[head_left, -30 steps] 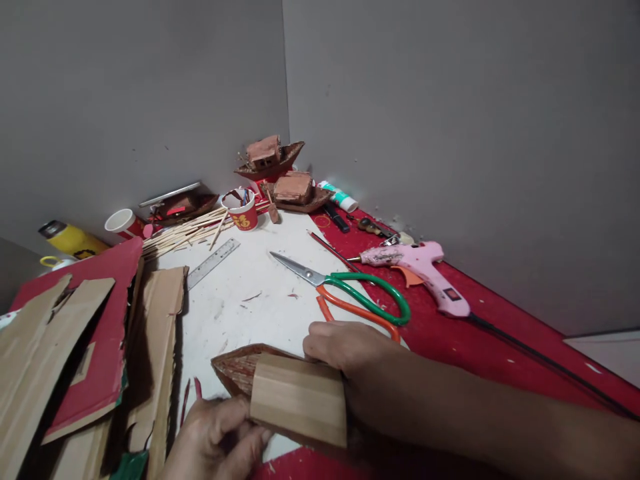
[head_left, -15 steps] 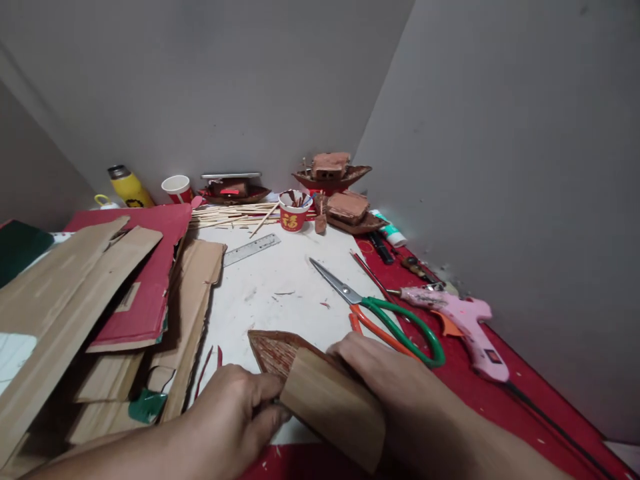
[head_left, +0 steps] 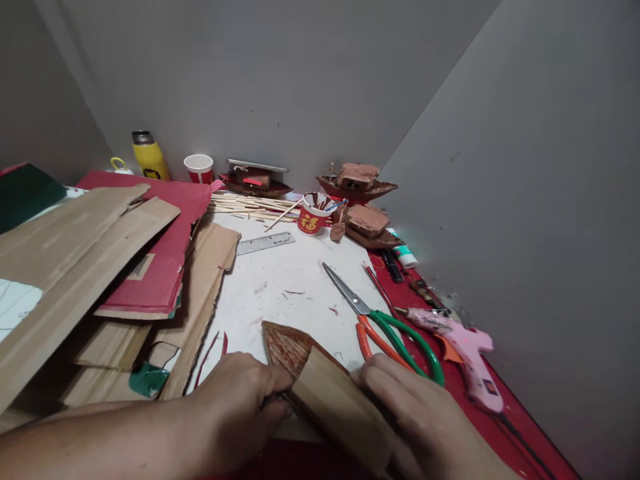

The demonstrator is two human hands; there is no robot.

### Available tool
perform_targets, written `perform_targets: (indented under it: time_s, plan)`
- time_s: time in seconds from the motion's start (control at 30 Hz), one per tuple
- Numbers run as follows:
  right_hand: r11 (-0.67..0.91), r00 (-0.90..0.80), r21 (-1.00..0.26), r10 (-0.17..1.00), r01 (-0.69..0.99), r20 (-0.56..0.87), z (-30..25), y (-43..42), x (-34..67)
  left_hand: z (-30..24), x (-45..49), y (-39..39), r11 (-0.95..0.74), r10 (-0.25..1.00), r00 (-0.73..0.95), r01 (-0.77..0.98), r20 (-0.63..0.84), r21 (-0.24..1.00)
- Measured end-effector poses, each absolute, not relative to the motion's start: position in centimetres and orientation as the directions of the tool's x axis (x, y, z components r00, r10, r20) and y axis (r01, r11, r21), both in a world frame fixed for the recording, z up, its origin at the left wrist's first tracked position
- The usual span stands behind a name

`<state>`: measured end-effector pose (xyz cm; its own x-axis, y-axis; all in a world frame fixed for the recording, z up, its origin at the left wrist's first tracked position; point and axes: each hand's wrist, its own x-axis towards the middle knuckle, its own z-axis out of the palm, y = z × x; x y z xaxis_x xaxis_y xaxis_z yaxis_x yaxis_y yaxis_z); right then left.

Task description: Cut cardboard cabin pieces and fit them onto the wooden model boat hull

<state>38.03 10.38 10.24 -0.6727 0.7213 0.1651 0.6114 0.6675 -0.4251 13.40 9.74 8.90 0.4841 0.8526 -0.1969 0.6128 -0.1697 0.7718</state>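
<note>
A brown model boat (head_left: 286, 347) is held low and near me, its pointed end facing away to the left. A bent piece of tan cardboard (head_left: 340, 407) lies over its middle like a roof. My left hand (head_left: 245, 400) is closed at the boat's left edge, thumb and fingers pinching where the cardboard meets the hull. My right hand (head_left: 410, 407) wraps the right side of the boat, its fingertips partly hidden behind it. Just beyond the right hand lie scissors (head_left: 360, 307) with green and orange handles, blades pointing away.
Stacked cardboard (head_left: 100, 253) fills the left side. A pink glue gun (head_left: 465, 347) and its cord lie on the right. Toward the back wall are a ruler (head_left: 265, 243), thin sticks (head_left: 250, 205), a red paper cup (head_left: 314, 220), finished boats (head_left: 357, 183) and a yellow bottle (head_left: 150, 157).
The view has tilted and shifted, so the background things sit differently in the picture. Both hands still hold the boat, and the right hand has slid a little along its side toward me.
</note>
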Motion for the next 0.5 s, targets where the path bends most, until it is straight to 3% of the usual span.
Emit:
perform_targets:
  time_s: [0.33, 0.5]
  plan:
    - [0.596, -0.600, -0.450, 0.785, 0.665, 0.153, 10.6, 11.6, 37.4, 10.0, 13.4, 10.5, -0.134, 0.826, 0.541, 0.459, -0.157, 0.878]
    - [0.496, -0.557, -0.569, 0.827, 0.656, 0.079, 10.7, 12.2, 37.1, 10.1, 13.4, 10.4, -0.035, 0.799, 0.572, 0.351, -0.184, 0.936]
